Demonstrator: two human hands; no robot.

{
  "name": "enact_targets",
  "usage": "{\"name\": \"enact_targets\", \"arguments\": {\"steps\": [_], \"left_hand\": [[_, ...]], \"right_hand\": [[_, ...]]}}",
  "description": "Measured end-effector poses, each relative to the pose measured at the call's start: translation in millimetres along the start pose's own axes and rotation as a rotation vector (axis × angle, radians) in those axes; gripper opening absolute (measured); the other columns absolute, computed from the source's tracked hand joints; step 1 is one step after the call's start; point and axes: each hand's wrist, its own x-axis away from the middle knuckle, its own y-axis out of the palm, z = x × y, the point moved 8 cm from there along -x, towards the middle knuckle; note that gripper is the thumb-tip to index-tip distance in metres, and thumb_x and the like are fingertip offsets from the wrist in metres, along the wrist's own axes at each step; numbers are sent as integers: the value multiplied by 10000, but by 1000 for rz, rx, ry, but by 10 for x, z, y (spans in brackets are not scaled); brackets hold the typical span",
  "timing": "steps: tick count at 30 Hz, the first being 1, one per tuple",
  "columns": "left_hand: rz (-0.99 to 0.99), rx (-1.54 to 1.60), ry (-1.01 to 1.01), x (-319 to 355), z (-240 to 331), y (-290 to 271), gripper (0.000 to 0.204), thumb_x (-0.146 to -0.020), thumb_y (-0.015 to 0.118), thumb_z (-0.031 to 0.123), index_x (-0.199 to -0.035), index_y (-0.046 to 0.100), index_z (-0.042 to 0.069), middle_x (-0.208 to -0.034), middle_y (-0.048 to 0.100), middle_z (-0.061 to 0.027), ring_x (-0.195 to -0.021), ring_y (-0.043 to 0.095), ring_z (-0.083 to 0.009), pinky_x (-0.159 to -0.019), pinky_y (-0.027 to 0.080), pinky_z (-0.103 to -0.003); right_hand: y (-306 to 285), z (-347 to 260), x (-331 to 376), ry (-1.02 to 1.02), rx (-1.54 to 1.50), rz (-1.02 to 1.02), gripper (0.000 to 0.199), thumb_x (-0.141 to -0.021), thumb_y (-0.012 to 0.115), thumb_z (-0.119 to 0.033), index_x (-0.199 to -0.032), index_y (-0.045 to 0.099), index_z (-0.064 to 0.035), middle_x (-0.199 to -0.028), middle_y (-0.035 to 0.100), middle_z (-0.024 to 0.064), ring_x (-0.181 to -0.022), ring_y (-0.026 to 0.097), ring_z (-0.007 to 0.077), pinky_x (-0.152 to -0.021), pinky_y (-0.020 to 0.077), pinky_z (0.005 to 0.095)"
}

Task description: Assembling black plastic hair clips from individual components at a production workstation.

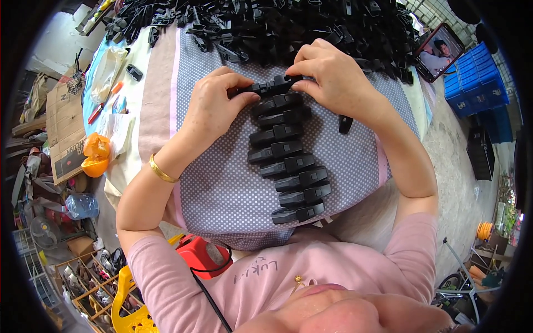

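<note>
My left hand (pixel 212 101) pinches one end of a black plastic buckle (pixel 271 87) between thumb and fingers. At its other end, my right hand (pixel 333 75) is closed on it the same way. Toward me from the held piece runs a column of several similar black buckles (pixel 286 165), lying crosswise one after another on the patterned cloth (pixel 222 183). A small loose black part (pixel 345 124) lies under my right wrist. Beyond both hands spreads a large heap of black plastic parts (pixel 288 33).
On the left side of the table are a peeled orange (pixel 95 155), a red-handled tool (pixel 95 114), a clear plastic bag (pixel 108 72) and a single black part (pixel 134 72). A phone (pixel 440 53) stands at the far right, near blue crates (pixel 476 80). A red object (pixel 204 256) sits by my left side.
</note>
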Motion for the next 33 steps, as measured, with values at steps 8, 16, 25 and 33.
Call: {"name": "enact_targets", "arguments": {"steps": [8,16,25,33], "left_hand": [[0,47,37,-22,47,60,179,-731,751,76,-862,709,-39,-804,627,-102,-675,631,-209,-627,509,-292],[-137,120,68,-81,43,107,171,-747,747,60,-893,699,-16,-809,611,-77,-689,608,-158,-617,491,-263],[274,-452,397,-211,-34,-215,245,-742,684,-1,-979,664,53,-1030,612,-79,-1042,532,-290,-862,473,-378],[140,-160,258,-154,-4,-186,145,-801,684,12,-936,634,22,-897,656,-60,-798,618,-196,-681,485,-284]], "right_hand": [[122,-66,-75,-52,-96,9,226,-690,745,-84,-907,719,-23,-791,596,51,-820,565,216,-717,495,313],[76,-40,-27,-65,-118,-1,265,-722,749,-166,-946,710,-32,-855,616,63,-846,577,232,-736,499,326],[-161,97,87,16,223,-98,313,-699,761,-124,-996,690,-56,-943,628,49,-950,585,228,-836,502,334],[-54,88,65,68,175,-72,278,-762,720,-116,-1028,656,-69,-920,623,52,-927,593,229,-804,509,332]]}}
